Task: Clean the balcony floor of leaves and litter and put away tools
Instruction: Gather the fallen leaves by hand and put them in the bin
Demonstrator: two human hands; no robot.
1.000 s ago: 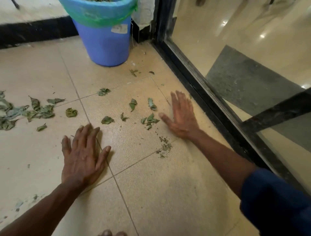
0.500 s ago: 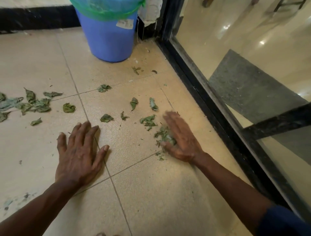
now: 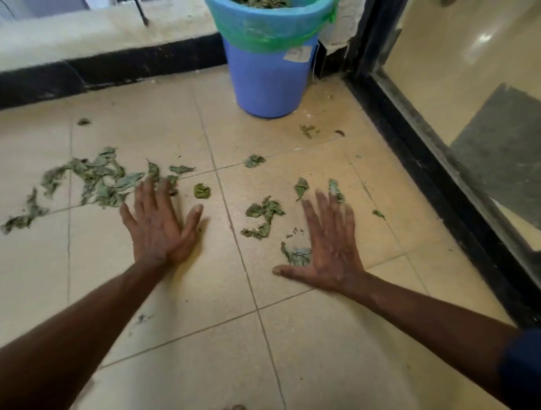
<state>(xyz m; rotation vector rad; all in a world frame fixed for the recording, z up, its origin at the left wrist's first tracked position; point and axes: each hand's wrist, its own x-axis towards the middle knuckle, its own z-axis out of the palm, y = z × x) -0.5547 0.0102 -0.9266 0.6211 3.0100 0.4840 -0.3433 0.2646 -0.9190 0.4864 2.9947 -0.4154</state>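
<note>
**Ana:** Where did the bin stand?

**Ben:** The bin [image 3: 269, 85] stood at the far side of the floor [image 3: 292, 351], in the corner. It was blue, with a green liner [image 3: 263, 29] folded over its rim. Some leaves [image 3: 260, 3] lay inside it, at the top.

**Ana:** And the leaves on the floor?

**Ben:** The big pile [image 3: 99, 181] lay to the left of the bin and nearer to the person, well apart from the bin. One curled leaf [image 3: 202, 190] lay alone just beside that pile, on the side toward the bin. A smaller cluster [image 3: 263, 213] lay in front of the bin, between the two hands. A few bits [image 3: 307, 129] lay near the bin's foot, on its right.

**Ana:** How were the hands?

**Ben:** Both lay flat on the floor, palms down, in front of the bin. The left hand [image 3: 159, 231] had its fingers spread, and its fingertips touched the edge of the pile. It held nothing. The right hand [image 3: 330, 251] was spread wide too, with the thumb stretched out to the side. A crushed scrap [image 3: 297, 254] lay in the angle between its thumb and first finger. Its fingertips were blurred, so I could not tell if they touched the leaves beside them.

**Ana:** What was on the right of the bin?

**Ben:** A black frame [image 3: 424, 164] with glass [image 3: 468, 87] ran from the bin toward the person. A grey mat [image 3: 503, 146] lay behind the glass. The right arm had a dark blue sleeve [image 3: 524, 368].
</note>
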